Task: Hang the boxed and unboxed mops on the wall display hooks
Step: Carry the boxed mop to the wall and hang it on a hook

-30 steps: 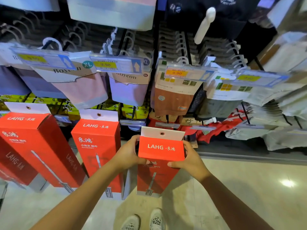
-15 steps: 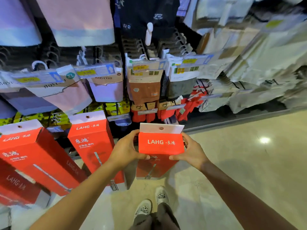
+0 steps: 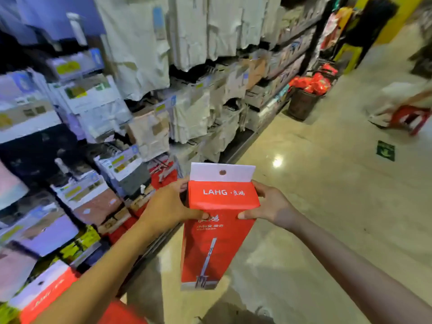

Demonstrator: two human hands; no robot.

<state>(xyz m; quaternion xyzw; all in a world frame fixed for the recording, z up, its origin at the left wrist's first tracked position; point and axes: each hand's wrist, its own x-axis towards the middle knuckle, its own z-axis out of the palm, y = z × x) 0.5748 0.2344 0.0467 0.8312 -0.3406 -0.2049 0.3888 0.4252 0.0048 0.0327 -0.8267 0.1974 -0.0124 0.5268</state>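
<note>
Two hands on one tall red cardboard mop box [image 3: 217, 232], gripped at its upper end. Left hand [image 3: 167, 208] wraps the left edge, thumb across the front face just below the "LAHG" print, fingers curled behind. Right hand [image 3: 268, 206] clamps the right edge the same way, thumb on the front, fingers round the back corner. Both clenched on the box, nothing else in either.

Box is upright, slightly tilted, held in the air in front of the body over the glossy beige floor [image 3: 327, 206], not on any hook. White hang tab [image 3: 222, 171] with a round punched hole sticks up from the top. Front shows a printed grey mop graphic running down to the bottom edge.

Second red boxed mop with white tab [image 3: 44, 293] sits lower left, partly behind the left forearm.

Left of the box: wall display of packaged garments [image 3: 149, 73] on hooks, with yellow price labels, heavily blurred. Further down the aisle, a dark basket of red packets [image 3: 306, 97] stands on the floor against the shelving. Red plastic stool [image 3: 409, 115] at far right. Green floor sticker [image 3: 385, 150] well apart from the box.
</note>
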